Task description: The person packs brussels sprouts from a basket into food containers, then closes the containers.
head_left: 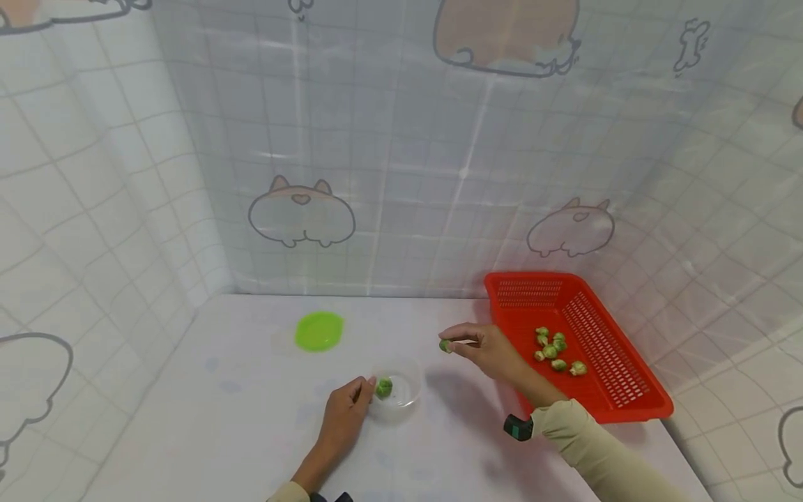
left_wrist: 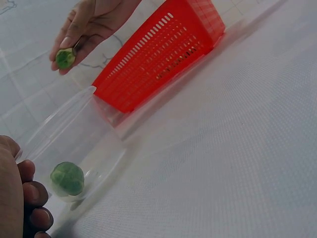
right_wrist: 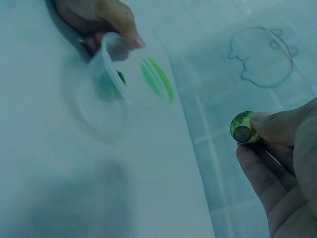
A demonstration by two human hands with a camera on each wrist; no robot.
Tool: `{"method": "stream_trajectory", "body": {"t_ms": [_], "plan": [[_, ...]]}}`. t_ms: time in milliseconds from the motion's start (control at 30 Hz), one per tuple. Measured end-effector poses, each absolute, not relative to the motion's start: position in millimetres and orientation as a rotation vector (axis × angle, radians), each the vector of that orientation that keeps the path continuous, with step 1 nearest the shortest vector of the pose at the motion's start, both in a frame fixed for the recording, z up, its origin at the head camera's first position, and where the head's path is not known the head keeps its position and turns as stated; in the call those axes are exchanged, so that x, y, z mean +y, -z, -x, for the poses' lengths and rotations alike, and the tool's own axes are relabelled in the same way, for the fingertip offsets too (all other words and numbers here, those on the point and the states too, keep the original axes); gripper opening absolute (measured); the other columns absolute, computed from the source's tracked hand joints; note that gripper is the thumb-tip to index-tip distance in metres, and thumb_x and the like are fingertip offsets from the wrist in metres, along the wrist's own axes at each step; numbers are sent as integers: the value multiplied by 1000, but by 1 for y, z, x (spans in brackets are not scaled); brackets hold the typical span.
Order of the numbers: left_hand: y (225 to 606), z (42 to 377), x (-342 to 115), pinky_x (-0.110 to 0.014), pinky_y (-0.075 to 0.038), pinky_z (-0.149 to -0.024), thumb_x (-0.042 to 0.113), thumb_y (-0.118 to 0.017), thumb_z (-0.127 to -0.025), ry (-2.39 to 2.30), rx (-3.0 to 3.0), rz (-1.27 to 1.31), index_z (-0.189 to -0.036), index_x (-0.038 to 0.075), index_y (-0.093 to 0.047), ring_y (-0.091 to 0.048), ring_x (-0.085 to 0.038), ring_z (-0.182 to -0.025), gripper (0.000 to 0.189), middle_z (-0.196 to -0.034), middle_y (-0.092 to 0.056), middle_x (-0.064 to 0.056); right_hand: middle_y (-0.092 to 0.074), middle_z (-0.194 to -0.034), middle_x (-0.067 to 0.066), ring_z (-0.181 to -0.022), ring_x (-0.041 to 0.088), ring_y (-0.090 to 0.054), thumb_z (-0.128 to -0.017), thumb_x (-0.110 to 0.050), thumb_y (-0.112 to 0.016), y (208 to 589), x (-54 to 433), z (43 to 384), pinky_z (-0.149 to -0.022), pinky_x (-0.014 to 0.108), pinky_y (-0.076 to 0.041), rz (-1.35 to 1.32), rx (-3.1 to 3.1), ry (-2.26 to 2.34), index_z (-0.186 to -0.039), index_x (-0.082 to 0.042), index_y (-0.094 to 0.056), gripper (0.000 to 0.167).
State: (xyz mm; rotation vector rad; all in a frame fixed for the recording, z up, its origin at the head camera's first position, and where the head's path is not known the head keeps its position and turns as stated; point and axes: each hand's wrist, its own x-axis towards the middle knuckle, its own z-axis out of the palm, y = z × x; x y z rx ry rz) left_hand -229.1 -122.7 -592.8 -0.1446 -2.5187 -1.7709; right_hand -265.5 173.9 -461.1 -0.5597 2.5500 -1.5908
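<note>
In the head view my left hand (head_left: 345, 413) grips the left rim of a clear plastic tub (head_left: 409, 392) on the table. Inside the tub lies one Brussels sprout (left_wrist: 68, 178), seen through its wall in the left wrist view. My right hand (head_left: 492, 352) pinches another Brussels sprout (right_wrist: 243, 128) between thumb and fingers, its cut stem end facing the right wrist camera. This hand is raised above the table, right of the tub and beside the red basket (head_left: 617, 335). Several more sprouts (head_left: 550, 351) lie in the basket.
A bright green lid (head_left: 319, 331) lies on the white table (head_left: 251, 418), behind and left of the tub. The red basket takes up the table's right side. Patterned sheeting (head_left: 401, 139) rises at the back and on both sides.
</note>
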Motion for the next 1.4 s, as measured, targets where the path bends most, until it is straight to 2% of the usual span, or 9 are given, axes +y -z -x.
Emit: {"method": "stream_trajectory", "body": {"t_ms": [333, 567, 667, 833, 933, 1167, 1400], "plan": [[590, 229, -123, -24, -35, -52, 51, -53, -102, 1743, -2518, 157, -71, 20, -56, -43, -9, -57, 44, -60, -47, 7, -73, -114, 3, -103, 20, -71, -94, -10, -72, 476, 135, 262, -88, 29, -55, 603, 2502, 1499, -112, -18, -75, 21], [589, 230, -124, -23, -36, -53, 54, -51, -102, 1746, -2524, 173, -72, 21, -57, -44, -9, -58, 45, -61, -49, 7, -73, -113, -6, -103, 9, -69, -95, -13, -72, 483, 113, 261, -89, 27, -55, 591, 2500, 1412, -111, -28, -76, 22], [589, 231, -124, -24, -36, -53, 56, -51, -101, 1751, -2515, 185, -72, 21, -57, -44, -9, -58, 46, -61, -48, 7, -73, -111, -6, -104, 10, -68, -93, -11, -73, 486, 105, 261, -88, 26, -55, 618, 2477, 1400, -111, -25, -76, 22], [589, 232, -124, -24, -36, -53, 55, -51, -102, 1732, -2514, 204, -72, 23, -56, -45, -9, -58, 44, -61, -49, 8, -74, -111, 2, -106, 17, -69, -91, -4, -74, 492, 95, 262, -87, 26, -55, 698, 2428, 1383, -112, -13, -75, 23], [591, 232, -125, -24, -36, -53, 52, -51, -102, 1722, -2508, 218, -71, 24, -55, -44, -8, -57, 42, -61, -48, 9, -74, -111, 3, -106, 15, -69, -91, -3, -73, 495, 90, 262, -87, 24, -55, 728, 2421, 1346, -113, -9, -75, 23], [589, 231, -126, -23, -34, -52, 49, -53, -103, 1730, -2501, 213, -70, 23, -55, -41, -7, -55, 42, -60, -46, 9, -74, -111, -3, -104, 4, -66, -91, -6, -74, 505, 83, 264, -86, 21, -53, 796, 2441, 1243, -113, -12, -76, 23], [586, 231, -127, -22, -33, -53, 51, -51, -103, 1739, -2523, 210, -71, 21, -55, -42, -7, -56, 44, -60, -46, 9, -74, -111, -7, -105, 4, -66, -91, -7, -75, 506, 76, 262, -87, 21, -53, 813, 2444, 1177, -112, -15, -76, 22]]}}
